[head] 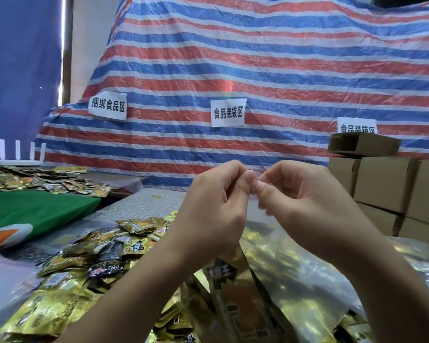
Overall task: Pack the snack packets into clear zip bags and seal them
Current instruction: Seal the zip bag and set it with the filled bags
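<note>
A clear zip bag hangs in front of me, raised above the table, with gold snack packets showing through it. My left hand and my right hand are side by side at its top edge, thumbs almost touching, each pinching the zip strip. The strip itself is barely visible between the fingertips. A heap of loose gold and black snack packets lies on the table to the lower left, under my left forearm.
Stacked cardboard boxes stand at the right. A green cloth covers a table at the left, with more packets spread behind it. A red, white and blue striped tarp with paper labels hangs behind. Clear bags lie at the right.
</note>
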`<state>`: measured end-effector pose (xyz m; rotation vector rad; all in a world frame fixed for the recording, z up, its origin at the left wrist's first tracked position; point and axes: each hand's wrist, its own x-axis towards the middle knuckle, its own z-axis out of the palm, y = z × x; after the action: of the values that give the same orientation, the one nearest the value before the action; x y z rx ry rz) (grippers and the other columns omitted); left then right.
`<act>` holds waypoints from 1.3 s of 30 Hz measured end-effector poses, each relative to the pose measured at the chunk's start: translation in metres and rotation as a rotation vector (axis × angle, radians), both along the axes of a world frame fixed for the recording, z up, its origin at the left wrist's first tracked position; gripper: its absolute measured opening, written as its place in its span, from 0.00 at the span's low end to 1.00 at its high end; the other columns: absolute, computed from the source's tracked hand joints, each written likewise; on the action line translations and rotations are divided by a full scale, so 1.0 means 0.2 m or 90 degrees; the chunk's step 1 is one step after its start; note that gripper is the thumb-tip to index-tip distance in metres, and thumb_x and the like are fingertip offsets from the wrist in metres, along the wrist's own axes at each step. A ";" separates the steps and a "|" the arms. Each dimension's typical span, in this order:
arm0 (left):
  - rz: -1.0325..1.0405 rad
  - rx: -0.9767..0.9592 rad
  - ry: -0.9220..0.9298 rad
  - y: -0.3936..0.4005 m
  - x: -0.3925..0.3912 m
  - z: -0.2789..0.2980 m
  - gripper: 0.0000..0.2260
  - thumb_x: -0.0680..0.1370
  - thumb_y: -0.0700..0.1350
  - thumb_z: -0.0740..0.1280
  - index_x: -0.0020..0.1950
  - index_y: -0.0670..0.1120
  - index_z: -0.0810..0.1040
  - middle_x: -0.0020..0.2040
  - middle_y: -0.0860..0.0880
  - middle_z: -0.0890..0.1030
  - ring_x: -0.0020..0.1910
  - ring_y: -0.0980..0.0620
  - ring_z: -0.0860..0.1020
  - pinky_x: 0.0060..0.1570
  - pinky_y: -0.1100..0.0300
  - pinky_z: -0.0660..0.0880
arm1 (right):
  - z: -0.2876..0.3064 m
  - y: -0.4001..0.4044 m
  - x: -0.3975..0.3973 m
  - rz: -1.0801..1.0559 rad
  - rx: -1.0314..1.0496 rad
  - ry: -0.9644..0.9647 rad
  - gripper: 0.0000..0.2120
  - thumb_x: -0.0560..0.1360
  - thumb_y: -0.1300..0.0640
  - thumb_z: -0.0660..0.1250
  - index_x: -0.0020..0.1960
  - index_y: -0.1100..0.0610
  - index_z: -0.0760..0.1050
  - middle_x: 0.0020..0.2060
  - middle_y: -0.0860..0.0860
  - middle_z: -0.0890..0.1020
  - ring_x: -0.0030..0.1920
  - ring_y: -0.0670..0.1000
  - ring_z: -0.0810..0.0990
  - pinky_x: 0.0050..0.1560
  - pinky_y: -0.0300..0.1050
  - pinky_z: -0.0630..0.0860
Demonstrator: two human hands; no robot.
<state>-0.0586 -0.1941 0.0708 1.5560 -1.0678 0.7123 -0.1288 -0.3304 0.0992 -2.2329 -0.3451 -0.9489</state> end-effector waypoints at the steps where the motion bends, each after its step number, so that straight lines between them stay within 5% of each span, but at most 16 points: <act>1: -0.001 -0.001 0.000 0.00 0.00 0.00 0.13 0.83 0.45 0.62 0.39 0.48 0.75 0.29 0.53 0.74 0.25 0.59 0.68 0.26 0.64 0.64 | 0.00 0.00 0.00 -0.001 0.000 0.003 0.08 0.77 0.51 0.69 0.40 0.51 0.80 0.35 0.51 0.84 0.36 0.51 0.82 0.39 0.56 0.80; 9: 0.027 0.011 -0.038 -0.01 0.00 0.00 0.12 0.82 0.43 0.61 0.38 0.43 0.74 0.29 0.56 0.70 0.27 0.58 0.67 0.29 0.68 0.62 | 0.00 0.00 -0.02 -0.008 -0.006 0.040 0.09 0.76 0.50 0.68 0.40 0.52 0.80 0.34 0.51 0.84 0.36 0.54 0.83 0.41 0.61 0.80; 21: 0.134 -0.092 -0.086 -0.04 0.03 -0.03 0.14 0.82 0.41 0.62 0.38 0.38 0.74 0.31 0.48 0.73 0.32 0.50 0.70 0.31 0.57 0.65 | -0.03 -0.02 0.06 -0.042 -0.057 0.003 0.10 0.78 0.50 0.68 0.38 0.49 0.78 0.32 0.47 0.83 0.31 0.49 0.79 0.32 0.47 0.75; 25: 0.174 -0.125 -0.071 -0.04 0.05 -0.05 0.15 0.83 0.42 0.61 0.36 0.42 0.71 0.30 0.53 0.69 0.29 0.55 0.66 0.30 0.63 0.61 | -0.05 -0.03 0.09 -0.055 -0.060 0.024 0.10 0.78 0.51 0.68 0.38 0.48 0.78 0.33 0.45 0.83 0.32 0.45 0.79 0.32 0.42 0.75; 28: 0.202 -0.159 -0.083 -0.02 0.08 -0.04 0.16 0.83 0.41 0.61 0.35 0.47 0.68 0.29 0.56 0.67 0.29 0.56 0.65 0.30 0.67 0.60 | -0.05 -0.03 0.10 -0.063 -0.068 0.030 0.10 0.78 0.50 0.68 0.39 0.48 0.78 0.34 0.44 0.83 0.35 0.44 0.80 0.36 0.45 0.78; 39: 0.306 -0.255 -0.064 0.09 0.19 0.00 0.13 0.83 0.41 0.62 0.39 0.40 0.75 0.31 0.49 0.74 0.31 0.53 0.69 0.31 0.58 0.64 | -0.07 -0.04 0.13 -0.073 -0.074 0.069 0.10 0.79 0.49 0.66 0.40 0.49 0.78 0.35 0.47 0.83 0.37 0.46 0.81 0.45 0.55 0.79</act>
<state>-0.0203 -0.1751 0.0698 1.4398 -0.5673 1.2593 -0.1024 -0.3378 0.0859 -2.4208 -0.2300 -0.8816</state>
